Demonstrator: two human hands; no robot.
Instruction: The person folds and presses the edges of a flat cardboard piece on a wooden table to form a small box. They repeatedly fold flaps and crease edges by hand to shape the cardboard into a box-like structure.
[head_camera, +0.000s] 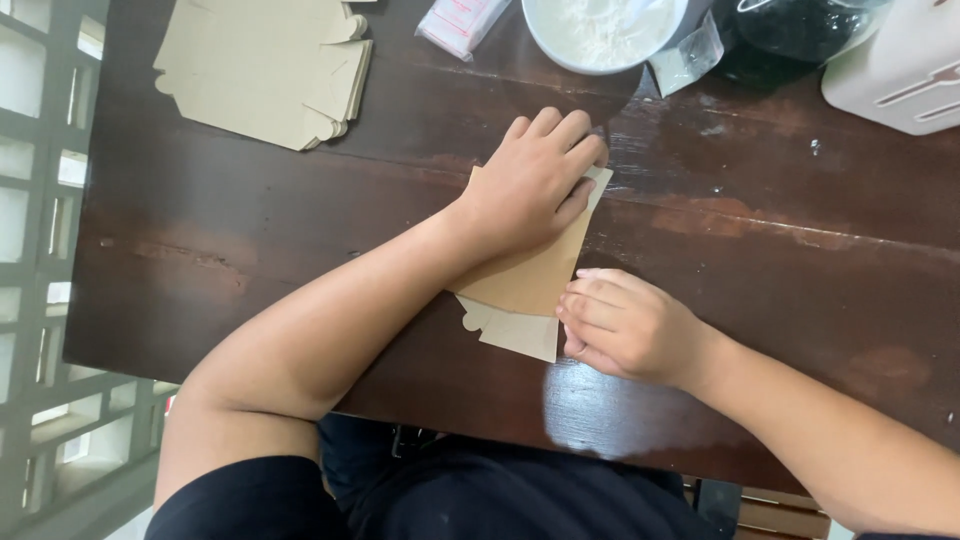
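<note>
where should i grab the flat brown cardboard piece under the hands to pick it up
Probably by the pale flap end nearest the table's front edge, coming from the person's side. The cardboard piece lies flat, so only an edge gives purchase; the left hand presses its far end down, while the right hand already touches its right edge near that flap, which lies uncovered.

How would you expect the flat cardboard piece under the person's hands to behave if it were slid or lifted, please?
The flat cardboard piece looks thin, so it is probably light and would bend rather than stay rigid. Lying flat on the glossy wooden table, it would likely slide easily; the left hand presses it down while the right hand meets its edge.
</note>
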